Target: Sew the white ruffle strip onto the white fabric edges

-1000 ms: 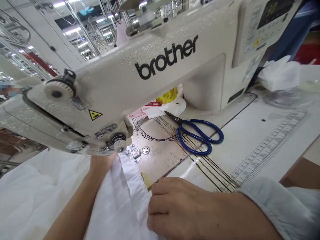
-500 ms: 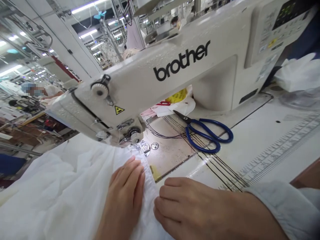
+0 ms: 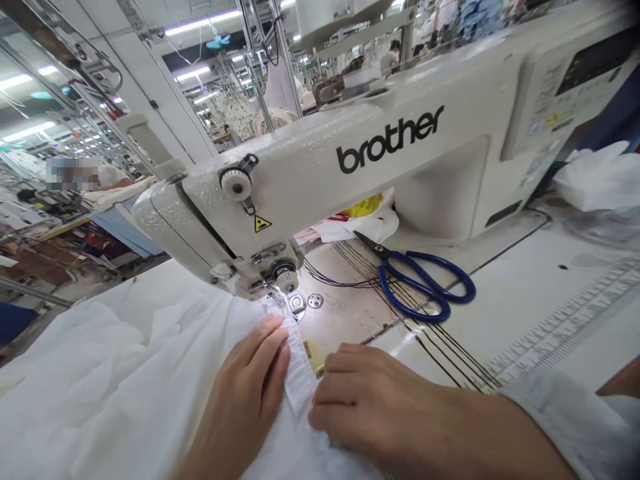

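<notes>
- White cloth (image 3: 120,373): spread in loose folds over the left of the desk (image 3: 525,277), its finely puckered edge strip (image 3: 300,363) running up to the needle area of the sewing machine (image 3: 310,180).
- Left hand (image 3: 253,377): laid on the cloth beside the strip, palm down; grip spread flat, fingers extended side by side, tips near the needle area.
- Right hand (image 3: 370,397): at the strip's right edge, fingers curled; the thumb is hidden, so whether this grip pinches the cloth cannot be told.
- Scissors (image 3: 395,261): blue-handled, lying right of the needle area across dark lines (image 3: 440,350) on the desk, points toward the machine.
- Ruler markings (image 3: 565,320): running obliquely across the desk, right of the scissors.
- Yellow item (image 3: 367,205): visible beneath the machine's arm, beside white material.
- Co-worker (image 3: 107,177): seated in the left background, well apart from the machine.
</notes>
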`<state>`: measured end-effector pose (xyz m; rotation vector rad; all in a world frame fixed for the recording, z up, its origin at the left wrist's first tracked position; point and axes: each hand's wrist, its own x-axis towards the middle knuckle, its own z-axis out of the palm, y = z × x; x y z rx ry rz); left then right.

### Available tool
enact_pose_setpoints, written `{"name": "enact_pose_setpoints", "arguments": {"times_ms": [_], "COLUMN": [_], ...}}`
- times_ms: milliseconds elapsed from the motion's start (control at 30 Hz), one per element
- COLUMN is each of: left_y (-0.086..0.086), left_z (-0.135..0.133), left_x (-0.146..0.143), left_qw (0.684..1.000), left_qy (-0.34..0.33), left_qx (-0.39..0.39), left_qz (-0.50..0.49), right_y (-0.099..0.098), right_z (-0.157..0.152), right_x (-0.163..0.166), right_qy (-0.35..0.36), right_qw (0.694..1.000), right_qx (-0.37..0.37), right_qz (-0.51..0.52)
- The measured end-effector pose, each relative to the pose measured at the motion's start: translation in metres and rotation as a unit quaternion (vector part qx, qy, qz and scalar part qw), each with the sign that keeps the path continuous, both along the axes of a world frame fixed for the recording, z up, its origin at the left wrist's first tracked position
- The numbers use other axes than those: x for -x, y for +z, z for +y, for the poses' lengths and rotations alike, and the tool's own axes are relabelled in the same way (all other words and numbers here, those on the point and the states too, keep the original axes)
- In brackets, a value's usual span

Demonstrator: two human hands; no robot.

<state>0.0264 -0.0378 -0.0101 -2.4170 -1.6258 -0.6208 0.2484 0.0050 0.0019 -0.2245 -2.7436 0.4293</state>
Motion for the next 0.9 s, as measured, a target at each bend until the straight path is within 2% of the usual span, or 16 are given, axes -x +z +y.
{"name": "enact_pose_setpoints", "arguments": {"times_ms": [167,267,367,467,567,667,800,900], "left_y": [0.001,0.009,0.024,0.031,0.022,0.011,0.008,0.008], "left_z": [0.026,0.038,0.035,0.016,-0.001,-0.007,-0.006,-0.002], "left_x": [0.012,0.018,0.015,0.004,-0.004,-0.004,-0.001,0.0], "left_qw": [1.0,0.998,0.996,0.999,0.998,0.996,0.993,0.996], "left_qy": [0.017,0.046,0.044,0.0,-0.025,-0.022,-0.036,-0.029], "left_qx": [0.009,0.035,0.056,0.026,-0.046,-0.091,-0.096,-0.068], "left_qz": [-0.018,-0.036,-0.046,-0.041,-0.019,0.008,0.055,0.046], "right_y": [-0.003,-0.005,-0.006,-0.005,-0.005,-0.004,-0.004,-0.004], "right_z": [0.022,0.029,0.026,0.021,0.017,0.016,0.016,0.02], "right_x": [0.019,0.024,0.023,0.02,0.02,0.021,0.021,0.023], "right_qy": [-0.025,-0.047,-0.055,-0.05,-0.049,-0.048,-0.052,-0.061], "right_qw": [0.999,0.998,0.997,0.994,0.988,0.986,0.985,0.99], "right_qx": [-0.022,-0.023,-0.031,-0.086,-0.134,-0.147,-0.147,-0.119], "right_qz": [0.005,0.022,0.039,0.053,0.066,0.064,0.069,0.043]}}
